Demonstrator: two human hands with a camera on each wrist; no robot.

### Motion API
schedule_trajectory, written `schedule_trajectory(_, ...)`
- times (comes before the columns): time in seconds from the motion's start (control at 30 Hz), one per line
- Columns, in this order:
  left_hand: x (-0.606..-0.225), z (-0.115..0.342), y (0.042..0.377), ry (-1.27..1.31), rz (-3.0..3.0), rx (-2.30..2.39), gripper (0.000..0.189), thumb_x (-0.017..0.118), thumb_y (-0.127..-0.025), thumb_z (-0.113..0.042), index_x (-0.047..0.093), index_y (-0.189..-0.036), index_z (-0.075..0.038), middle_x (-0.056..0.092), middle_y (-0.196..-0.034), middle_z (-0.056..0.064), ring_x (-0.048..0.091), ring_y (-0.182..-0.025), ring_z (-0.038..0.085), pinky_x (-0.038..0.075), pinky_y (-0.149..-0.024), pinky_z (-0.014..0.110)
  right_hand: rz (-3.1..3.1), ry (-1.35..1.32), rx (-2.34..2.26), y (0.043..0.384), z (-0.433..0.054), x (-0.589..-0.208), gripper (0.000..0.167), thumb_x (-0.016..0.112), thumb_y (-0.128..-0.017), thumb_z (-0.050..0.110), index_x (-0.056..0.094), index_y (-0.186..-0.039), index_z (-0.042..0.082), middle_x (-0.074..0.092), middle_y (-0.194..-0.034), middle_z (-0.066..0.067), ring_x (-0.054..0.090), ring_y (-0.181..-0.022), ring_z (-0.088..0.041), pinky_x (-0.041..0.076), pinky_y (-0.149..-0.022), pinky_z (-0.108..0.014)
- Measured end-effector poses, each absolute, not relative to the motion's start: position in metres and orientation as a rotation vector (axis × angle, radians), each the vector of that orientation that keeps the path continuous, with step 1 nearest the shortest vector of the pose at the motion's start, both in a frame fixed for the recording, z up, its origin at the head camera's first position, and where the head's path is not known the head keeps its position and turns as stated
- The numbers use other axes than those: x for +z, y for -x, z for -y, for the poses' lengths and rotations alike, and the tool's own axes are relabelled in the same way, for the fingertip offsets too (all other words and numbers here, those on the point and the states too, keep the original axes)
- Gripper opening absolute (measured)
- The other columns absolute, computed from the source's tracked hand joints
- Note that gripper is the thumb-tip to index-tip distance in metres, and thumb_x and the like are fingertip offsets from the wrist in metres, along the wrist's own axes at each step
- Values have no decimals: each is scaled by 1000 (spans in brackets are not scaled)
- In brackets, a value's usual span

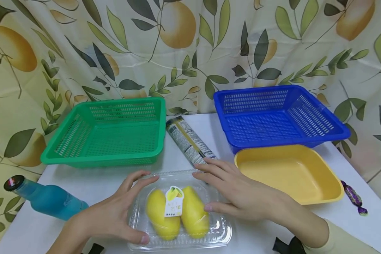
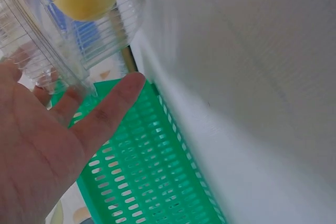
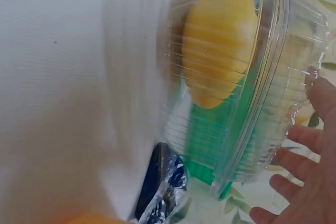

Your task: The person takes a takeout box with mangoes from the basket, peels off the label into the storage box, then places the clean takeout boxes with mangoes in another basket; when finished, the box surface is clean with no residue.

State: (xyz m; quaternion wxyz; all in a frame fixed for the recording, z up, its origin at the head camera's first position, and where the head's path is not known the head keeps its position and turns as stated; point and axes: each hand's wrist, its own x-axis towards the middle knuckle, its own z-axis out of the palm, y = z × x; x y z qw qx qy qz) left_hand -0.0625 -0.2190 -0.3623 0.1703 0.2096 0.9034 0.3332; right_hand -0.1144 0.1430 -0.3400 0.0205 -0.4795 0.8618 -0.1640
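Note:
A clear plastic clamshell box [image 1: 220,231] with two yellow mangoes [image 1: 195,215] inside lies at the front middle of the table. A white label with a mango picture [image 1: 174,206] sits over the fruit. My left hand [image 1: 114,211] is at the box's left side, thumb and fingers spread around its edge. In the left wrist view the left hand [image 2: 47,135] has its thumb outstretched near the box wall. My right hand [image 1: 241,190] lies over the lid's right part with fingers extended. The right wrist view shows these fingers [image 3: 296,163] straight beside the lid.
Behind stand a green basket [image 1: 114,160] and a blue basket [image 1: 282,125]. A printed tube [image 1: 190,139] lies between them. A yellow tub [image 1: 289,176] and a purple-wrapped candy [image 1: 354,197] are at right; a blue bottle [image 1: 50,199] lies at left.

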Motion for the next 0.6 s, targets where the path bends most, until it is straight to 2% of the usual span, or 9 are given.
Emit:
schedule_trajectory(0.17, -364, 220, 63, -616, -2579, 937, 115, 89, -67, -64, 25, -160, -44, 10, -164, -4, 25, -147, 31, 44, -103, 65, -2654, 1502, -508, 115, -138, -337, 64, 50, -103, 59, 35, -159, 32, 28, -167, 10, 18, -157, -22, 30, -121, -56)
schedule_trajectory(0.27, -364, 220, 63, -609, -2573, 926, 114, 89, -67, -63, 24, -159, -48, 8, -164, -6, 24, -147, 32, 44, -102, 67, -2640, 1523, -528, 115, -132, -336, 63, 48, -103, 59, 35, -159, 34, 27, -167, 10, 20, -156, -21, 30, -121, -55)
schedule_trajectory(0.4, -363, 220, 63, -576, -2549, 929, 114, 88, -68, -63, 21, -160, -51, 5, -163, -9, 24, -147, 33, 42, -103, 68, -2629, 1596, -553, 115, -123, -338, 61, 50, -104, 57, 37, -158, 32, 27, -168, 8, 23, -154, -22, 31, -120, -54)
schedule_trajectory(0.6, -362, 218, 62, -563, -2518, 949, 109, 86, -72, -63, 21, -159, -52, 2, -165, -4, 27, -145, 41, 43, -102, 71, -2608, 1713, -561, 115, -113, -344, 59, 53, -104, 52, 43, -155, 25, 33, -166, 2, 28, -152, -24, 32, -119, -53)
